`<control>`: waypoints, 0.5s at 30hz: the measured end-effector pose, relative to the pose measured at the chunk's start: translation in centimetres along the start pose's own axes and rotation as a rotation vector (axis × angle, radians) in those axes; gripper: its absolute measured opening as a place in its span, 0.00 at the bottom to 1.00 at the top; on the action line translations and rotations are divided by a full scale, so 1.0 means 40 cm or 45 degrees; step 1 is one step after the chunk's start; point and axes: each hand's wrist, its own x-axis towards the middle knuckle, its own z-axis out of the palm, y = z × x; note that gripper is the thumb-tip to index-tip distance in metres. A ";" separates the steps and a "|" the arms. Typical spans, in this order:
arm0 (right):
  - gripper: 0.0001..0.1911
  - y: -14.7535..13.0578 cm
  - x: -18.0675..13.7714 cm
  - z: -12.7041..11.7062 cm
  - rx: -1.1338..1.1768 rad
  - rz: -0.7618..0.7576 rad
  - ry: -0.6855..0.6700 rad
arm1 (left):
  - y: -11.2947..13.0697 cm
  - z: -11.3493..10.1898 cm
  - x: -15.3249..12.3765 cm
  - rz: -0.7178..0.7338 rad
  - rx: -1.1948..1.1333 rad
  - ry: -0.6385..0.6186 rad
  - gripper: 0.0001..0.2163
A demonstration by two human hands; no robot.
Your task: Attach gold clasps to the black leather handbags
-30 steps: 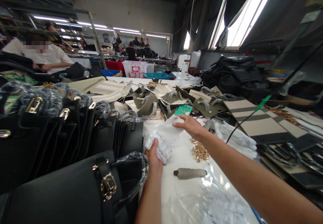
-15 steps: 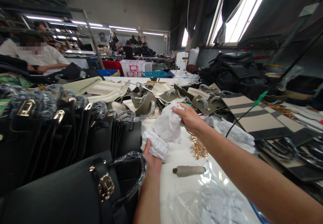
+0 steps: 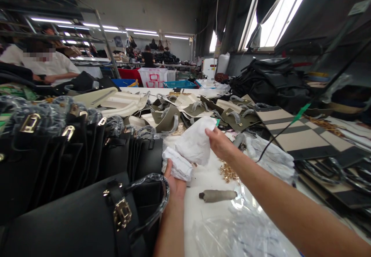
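In my left hand lies a folded bundle of white tissue paper, the thumb pressed over its near edge. My right hand pinches the edge of a looser sheet of white paper, which spreads out just beyond the bundle. Whether the sheet and the bundle are joined, I cannot tell. Left of my left forearm rests a black handbag with a gold clasp and a plastic-wrapped handle. Below my right hand are small gold metal fittings and a grey wrapped tool handle.
A row of black bags stands along the left. Flat olive and beige bag pieces cover the far table. Clear plastic lies in front, crumpled white paper at the right. A co-worker in a white shirt sits far left.
My right hand has moved a little right and nearer, drawing the loose paper sheet wider. My left hand and its bundle stay almost where they were.
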 end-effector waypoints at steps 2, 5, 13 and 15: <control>0.31 0.042 -0.034 -0.013 -0.058 0.070 -0.070 | -0.001 0.006 -0.004 -0.024 -0.041 -0.049 0.16; 0.33 0.118 -0.071 -0.028 -0.255 0.199 0.010 | -0.005 0.011 -0.006 -0.077 -0.097 -0.128 0.17; 0.26 0.146 -0.043 -0.003 -0.113 0.175 0.117 | 0.001 -0.007 -0.005 -0.143 -0.166 -0.043 0.17; 0.25 0.136 -0.043 0.009 -0.085 0.194 0.085 | -0.003 -0.009 -0.008 -0.204 -0.155 -0.096 0.18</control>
